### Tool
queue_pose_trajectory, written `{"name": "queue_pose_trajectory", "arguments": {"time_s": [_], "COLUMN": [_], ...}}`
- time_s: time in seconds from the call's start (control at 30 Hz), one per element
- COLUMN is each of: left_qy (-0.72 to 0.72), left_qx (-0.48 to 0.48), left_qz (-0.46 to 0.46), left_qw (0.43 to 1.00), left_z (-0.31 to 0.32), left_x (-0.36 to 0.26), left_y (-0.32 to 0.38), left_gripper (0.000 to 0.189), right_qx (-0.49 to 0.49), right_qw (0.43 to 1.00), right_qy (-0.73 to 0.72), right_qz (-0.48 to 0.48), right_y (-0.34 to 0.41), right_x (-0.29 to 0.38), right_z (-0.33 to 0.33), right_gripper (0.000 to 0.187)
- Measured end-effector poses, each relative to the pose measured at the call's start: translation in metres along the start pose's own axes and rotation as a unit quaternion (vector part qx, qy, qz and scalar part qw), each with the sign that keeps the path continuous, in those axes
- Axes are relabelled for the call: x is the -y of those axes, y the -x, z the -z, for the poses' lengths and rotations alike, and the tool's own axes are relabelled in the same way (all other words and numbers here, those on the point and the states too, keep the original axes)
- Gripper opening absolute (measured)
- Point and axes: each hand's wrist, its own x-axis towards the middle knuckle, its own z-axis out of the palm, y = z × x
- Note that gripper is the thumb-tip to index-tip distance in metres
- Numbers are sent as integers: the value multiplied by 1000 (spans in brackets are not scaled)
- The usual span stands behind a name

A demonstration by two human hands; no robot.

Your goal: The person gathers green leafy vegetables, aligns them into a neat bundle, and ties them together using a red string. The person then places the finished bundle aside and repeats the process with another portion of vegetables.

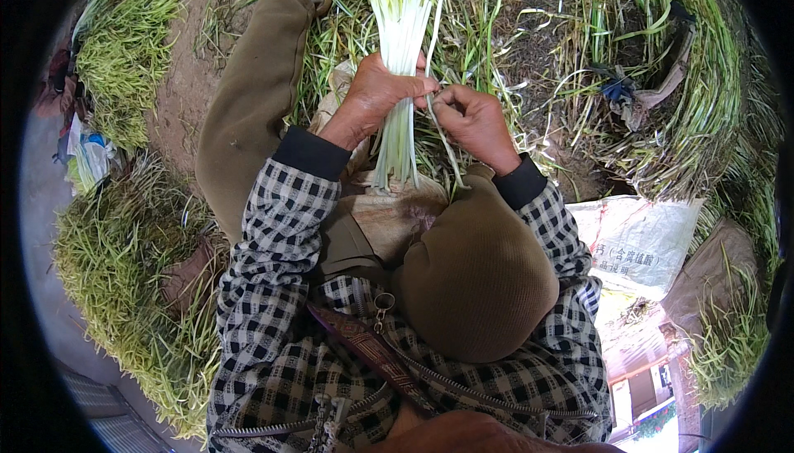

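A bundle of pale leafy stalks (400, 37), perhaps blanched garlic chives, is gripped around its middle by my left hand (383, 93). Its white ends hang down toward my lap, and the yellow-green leaves point away from me. Just right of the bundle, my right hand (472, 119) pinches a single thin stalk (437, 25) between thumb and bent fingers. That stalk runs from the top of the view to near my right knee. The thumb of my left hand lies close to my right fingertips; whether they touch is hard to tell.
Loose stalks and leaf trimmings (521, 74) litter the ground ahead. Large heaps of green stalks lie at left (124, 291) and right (713, 99). A white woven sack (639, 242) bearing writing sits beyond my right elbow. My bent knee (484, 279) rises between my arms.
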Motion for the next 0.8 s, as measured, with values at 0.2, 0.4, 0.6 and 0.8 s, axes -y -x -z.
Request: {"name": "queue_pose_trajectory", "arguments": {"time_s": [0.2, 0.4, 0.6, 0.8], "left_qy": [16, 44, 47, 56], "left_qx": [-63, -86, -117, -101], "left_qz": [-2, -15, -27, -41], "left_qw": [998, 995, 992, 992], "left_z": [3, 5, 17, 22], "left_x": [0, -8, -12, -15], "left_y": [-3, -6, -4, -8], "left_gripper": [28, 28, 29, 29], "right_qx": [-49, -35, 50, 112], "right_qw": [993, 958, 957, 974], "right_qy": [-101, -282, -245, 110], "right_qz": [-47, -30, -145, -162], "right_y": [7, 31, 86, 115], "right_x": [9, -13, -24, -55], "right_z": [3, 23, 57, 89], "right_gripper": [13, 13, 10, 19]}}
